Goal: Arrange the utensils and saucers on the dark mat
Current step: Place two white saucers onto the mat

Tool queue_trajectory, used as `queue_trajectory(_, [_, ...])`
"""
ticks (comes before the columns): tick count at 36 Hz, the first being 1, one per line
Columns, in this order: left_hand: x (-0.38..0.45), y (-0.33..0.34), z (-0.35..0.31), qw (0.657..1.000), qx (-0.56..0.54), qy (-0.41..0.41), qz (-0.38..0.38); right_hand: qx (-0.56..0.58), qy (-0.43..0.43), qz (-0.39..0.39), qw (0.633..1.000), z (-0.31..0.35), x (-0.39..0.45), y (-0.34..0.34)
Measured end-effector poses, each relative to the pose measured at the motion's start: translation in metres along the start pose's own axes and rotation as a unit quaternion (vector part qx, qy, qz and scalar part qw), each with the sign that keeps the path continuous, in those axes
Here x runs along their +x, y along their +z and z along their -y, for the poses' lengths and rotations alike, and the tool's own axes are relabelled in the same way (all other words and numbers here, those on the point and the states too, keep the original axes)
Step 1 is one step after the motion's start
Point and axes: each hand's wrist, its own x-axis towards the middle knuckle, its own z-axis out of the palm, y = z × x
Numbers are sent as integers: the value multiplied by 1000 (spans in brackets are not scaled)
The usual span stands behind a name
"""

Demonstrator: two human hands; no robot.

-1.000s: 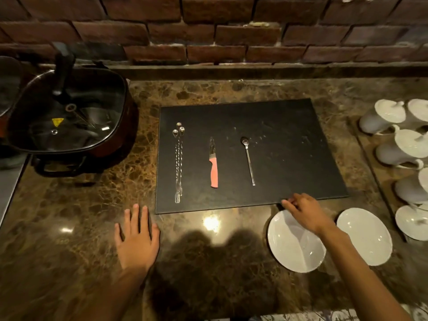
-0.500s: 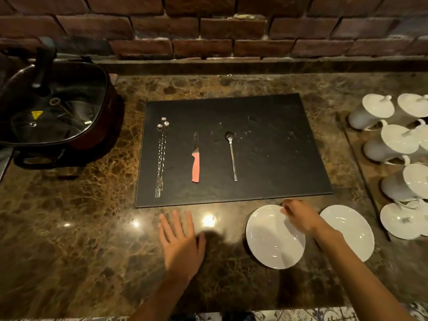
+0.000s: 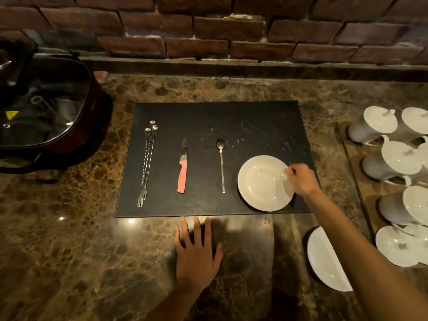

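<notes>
Head view: our right hand [image 3: 301,179] pinches the right rim of a saucer [image 3: 262,183] on the dark mat [image 3: 243,121], just right of the spoon [image 3: 221,163]; whether it lies flat we cannot tell. Our left hand [image 3: 196,256] lies fingers spread on the counter [image 3: 69,251]. Risks, we judge: releasing early could clatter the saucer, or nudge it into the spoon; the second saucer [image 3: 324,262] waits off the mat under our forearm, which could knock it

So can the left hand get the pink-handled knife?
Probably yes: the left hand lies flat just below the dark mat, and nothing stands between it and the pink-handled knife.
</notes>
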Motion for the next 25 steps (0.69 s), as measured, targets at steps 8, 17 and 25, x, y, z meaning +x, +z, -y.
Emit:
queue_trajectory(8, [2,-2,1,1000,11,-7,7,100,124,-75,984,32,75,8])
queue_trajectory(17, [3,0,0,1000,21,0,-4,163,171,-126,963,61,107,1])
queue_trajectory(25, [2,-6,0,1000,19,-1,1,172,109,-105,973,44,92,-4])
